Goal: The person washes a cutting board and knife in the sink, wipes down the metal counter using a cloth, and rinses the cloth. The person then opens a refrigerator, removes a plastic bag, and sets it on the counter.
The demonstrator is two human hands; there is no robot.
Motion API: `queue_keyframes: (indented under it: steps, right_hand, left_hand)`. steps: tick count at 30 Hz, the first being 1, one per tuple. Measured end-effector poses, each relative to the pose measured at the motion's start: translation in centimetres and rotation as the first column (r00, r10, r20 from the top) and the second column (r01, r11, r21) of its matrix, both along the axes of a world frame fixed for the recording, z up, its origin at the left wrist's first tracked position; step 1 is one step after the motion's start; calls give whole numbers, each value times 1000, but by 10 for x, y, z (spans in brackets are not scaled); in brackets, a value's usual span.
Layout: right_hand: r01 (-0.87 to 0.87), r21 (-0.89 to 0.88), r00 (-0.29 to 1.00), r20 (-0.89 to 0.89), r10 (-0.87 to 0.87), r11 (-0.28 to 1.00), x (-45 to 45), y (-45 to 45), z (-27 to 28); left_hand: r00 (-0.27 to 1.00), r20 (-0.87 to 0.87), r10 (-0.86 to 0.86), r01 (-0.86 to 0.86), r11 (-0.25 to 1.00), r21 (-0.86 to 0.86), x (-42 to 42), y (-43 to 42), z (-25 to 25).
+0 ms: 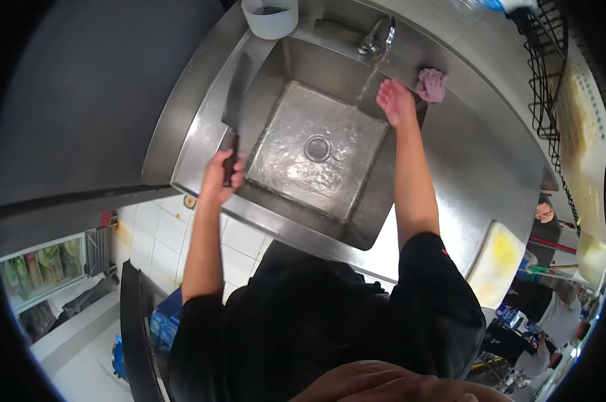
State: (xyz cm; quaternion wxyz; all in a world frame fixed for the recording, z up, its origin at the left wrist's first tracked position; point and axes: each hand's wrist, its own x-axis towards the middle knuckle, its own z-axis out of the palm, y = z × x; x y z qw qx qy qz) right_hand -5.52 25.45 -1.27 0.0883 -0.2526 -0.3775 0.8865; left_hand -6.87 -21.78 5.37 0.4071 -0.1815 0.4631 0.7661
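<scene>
My left hand (224, 175) is wrapped round the dark handle of a large knife (234, 94), whose broad blade points away from me over the left side of the steel sink (316, 151). Water runs from the curved faucet (386, 30) at the back of the basin. Beside that stream, at the right rim, my right hand (395, 102) is raised with its fingers extended and nothing in it. A crumpled pink cloth (431, 85) lies on the counter just right of this hand.
A white container (271, 19) stands at the sink's back left corner. On the right are a yellow-stained cutting board (497, 261) and a black wire rack (544, 80). Other people (561, 311) are at the far lower right.
</scene>
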Motion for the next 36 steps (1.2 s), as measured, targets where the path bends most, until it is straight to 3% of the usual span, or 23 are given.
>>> queue_keyframes:
  steps: [1, 3, 5, 6, 8, 9, 10, 12, 14, 16, 17, 20, 22, 23, 24, 26, 28, 29, 31, 32, 34, 35, 36]
  right_hand:
    - [-95, 72, 995, -19, 96, 993, 29, -15, -4]
    - [-328, 366, 944, 167, 285, 871, 84, -72, -5]
    - [-553, 433, 831, 233, 505, 712, 127, -133, 20]
    - [-580, 327, 815, 224, 535, 746, 145, -152, 18]
    - [-564, 325, 826, 243, 509, 759, 169, -173, 21]
    - [-516, 255, 854, 226, 469, 817, 184, -176, 41]
    - [-444, 183, 890, 208, 407, 877, 201, -174, 61]
    - [-337, 352, 937, 220, 272, 873, 229, -154, 47]
    - [-138, 424, 990, 70, 119, 895, 277, -115, 56]
    - [-180, 558, 958, 286, 16, 810, 347, -60, 95]
    - [-258, 881, 916, 354, -190, 398, 378, -35, 75]
    - [-161, 946, 748, 303, -591, 282, 509, 32, 84]
    - [-312, 923, 508, 364, -780, 227, 585, 59, 113]
    - [-352, 923, 423, 305, -854, 155, 620, 74, 105]
    - [-396, 905, 356, 306, -883, 154, 652, 87, 94]
    - [-437, 889, 294, 287, -912, 139, 694, 106, 69]
    - [-500, 836, 134, 332, -934, 226, 715, 114, 46]
    - [-504, 837, 141, 323, -936, 213, 719, 118, 38]
    - [-535, 773, 36, 425, -905, 341, 713, 118, 27]
    - [-539, 774, 43, 419, -907, 332, 701, 117, 30]
    - [-595, 717, -136, 357, -924, 364, 660, 113, 35]
    - [-633, 759, -108, 110, -988, 154, 633, 112, 20]
    - [-581, 810, 18, 108, -994, 78, 595, 104, 26]
  left_hand:
    - [995, 92, -48, 27, 976, 218, 15, 10, -3]
    - [966, 179, -186, 43, 799, 599, 43, 38, -24]
    - [951, 218, -221, 25, 752, 658, 80, 77, -31]
    - [935, 245, -255, 20, 730, 683, 101, 97, -33]
    - [906, 296, -304, 16, 722, 692, 143, 133, -35]
    - [873, 177, -455, 166, 618, 769, 158, 143, -58]
    - [828, 172, -534, 224, 595, 772, 173, 156, -46]
    - [915, -31, -401, 389, 863, 322, 204, 185, -12]
    - [640, -224, -735, 696, 678, -235, 217, 200, -38]
    - [194, -409, -892, 674, 424, -605, 234, 211, -41]
    - [204, -393, -896, 688, 417, -594, 237, 213, -40]
    - [301, -386, -872, 647, 483, -589, 238, 209, -49]
    - [227, -468, -854, 532, 511, -675, 225, 197, -57]
    - [176, -466, -867, 474, 489, -732, 218, 193, -61]
    - [131, -454, -882, 404, 465, -788, 207, 183, -65]
    - [200, -470, -860, 398, 509, -763, 178, 163, -79]
    - [170, -494, -853, 282, 522, -805, 150, 143, -83]
    - [162, -518, -840, 217, 543, -811, 134, 131, -85]
    - [159, -541, -826, 146, 561, -815, 99, 107, -79]
    - [109, -523, -845, 34, 529, -848, 82, 95, -68]
    - [80, -534, -842, -104, 526, -844, 39, 72, -61]
    - [100, -571, -815, -127, 559, -820, 13, 62, -61]
    - [46, -560, -827, -129, 551, -824, -13, 61, -59]
